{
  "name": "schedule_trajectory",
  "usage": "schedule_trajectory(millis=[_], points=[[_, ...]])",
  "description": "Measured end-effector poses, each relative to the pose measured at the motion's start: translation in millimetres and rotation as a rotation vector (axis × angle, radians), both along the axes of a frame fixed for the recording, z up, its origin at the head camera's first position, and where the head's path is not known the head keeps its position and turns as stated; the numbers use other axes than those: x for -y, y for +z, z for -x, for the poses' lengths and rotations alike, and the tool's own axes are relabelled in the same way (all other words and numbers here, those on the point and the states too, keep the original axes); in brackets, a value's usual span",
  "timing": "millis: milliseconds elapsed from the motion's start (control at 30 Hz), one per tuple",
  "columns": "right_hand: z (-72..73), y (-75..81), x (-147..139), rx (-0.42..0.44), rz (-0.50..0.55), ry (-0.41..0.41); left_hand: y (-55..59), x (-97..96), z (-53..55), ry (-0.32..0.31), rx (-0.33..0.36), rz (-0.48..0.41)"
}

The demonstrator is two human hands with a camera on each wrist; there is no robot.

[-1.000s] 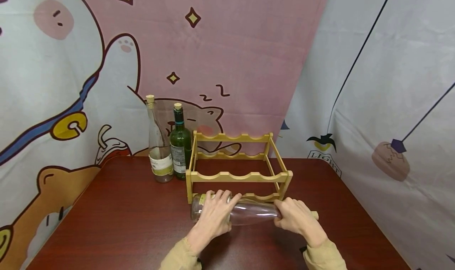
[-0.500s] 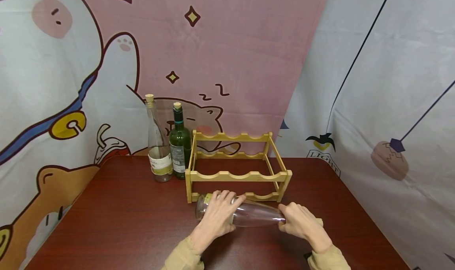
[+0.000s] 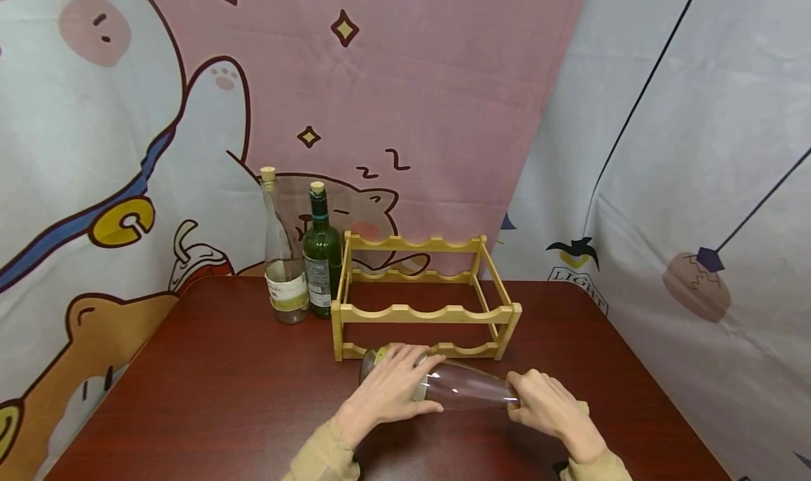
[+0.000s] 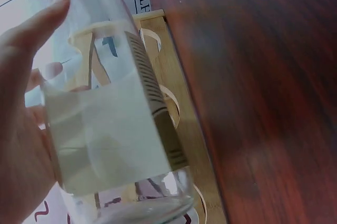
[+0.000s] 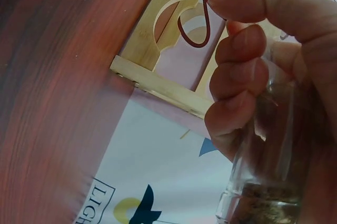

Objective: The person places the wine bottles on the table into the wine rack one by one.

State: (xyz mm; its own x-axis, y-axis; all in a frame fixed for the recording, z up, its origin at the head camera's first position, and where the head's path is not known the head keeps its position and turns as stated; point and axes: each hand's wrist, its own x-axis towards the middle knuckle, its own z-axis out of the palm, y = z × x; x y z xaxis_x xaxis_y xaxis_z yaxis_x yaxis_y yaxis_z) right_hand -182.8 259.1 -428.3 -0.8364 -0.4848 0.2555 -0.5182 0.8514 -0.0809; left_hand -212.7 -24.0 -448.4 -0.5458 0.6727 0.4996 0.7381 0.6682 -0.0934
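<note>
A clear glass bottle (image 3: 469,384) is held on its side in front of the wooden rack, its base to the left and its corked neck to the right. My right hand (image 3: 548,407) grips the neck; in the right wrist view its fingers (image 5: 239,71) curl round the glass above the cork (image 5: 268,205). My left hand (image 3: 394,389) lies along the labelled body with fingers extended and thumb spread away. The left wrist view shows the pale label (image 4: 105,140) uncovered, with the left fingers at the bottle's far side.
The two-tier wooden wine rack (image 3: 423,315) stands just beyond the hands. Left of it, a clear corked bottle (image 3: 286,291) and a green corked bottle (image 3: 322,248) stand upright on the dark red table (image 3: 209,396). A printed cloth (image 3: 456,101) hangs behind.
The bottle has moved right and slightly toward me, its neck end swinging nearer. My left hand has loosened, its thumb now spread from the glass; my right hand keeps its grip.
</note>
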Motion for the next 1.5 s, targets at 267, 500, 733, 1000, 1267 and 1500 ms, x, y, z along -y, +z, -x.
schedule_trajectory(millis=[267,500,733,1000,1267,1500], points=[[-5.8,3.1,-9.7,0.03,0.023,-0.039,8.5,6.3,5.1,0.001,0.037,-0.043],[-12.2,2.0,-19.0,0.011,0.047,-0.061,12.2,16.3,13.8,0.037,-0.03,-0.15],[-18.8,0.3,-28.1,0.037,0.108,-0.057,13.7,26.0,29.0,0.076,-0.184,-0.328],[-27.1,-5.1,-37.7,0.06,0.141,-0.067,12.3,37.3,49.2,0.194,-0.256,-0.374],[-36.6,-7.9,-43.5,0.117,0.16,-0.121,7.7,40.0,59.0,0.28,-0.246,-0.348],[-47.0,-10.3,-49.4,0.2,0.151,-0.209,4.5,37.9,60.2,0.309,-0.284,-0.296]])
